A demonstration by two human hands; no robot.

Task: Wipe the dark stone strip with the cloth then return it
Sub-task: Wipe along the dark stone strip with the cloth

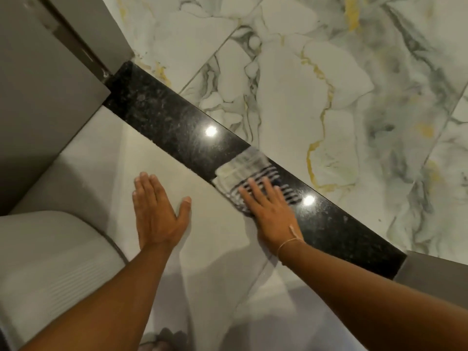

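A dark speckled stone strip (172,122) runs diagonally across the floor from upper left to lower right. A white cloth with dark stripes (243,168) lies on its middle, blurred. My right hand (268,211) lies flat on the cloth's near end, fingers spread and pressing it against the stone. My left hand (157,211) rests palm down on the pale floor tile just left of the strip, fingers apart and holding nothing.
Marbled white tiles with grey and gold veins (329,97) lie beyond the strip. A grey door frame (45,97) stands at the left end, another grey edge (435,272) at the right end. A pale ribbed object (50,269) sits at lower left.
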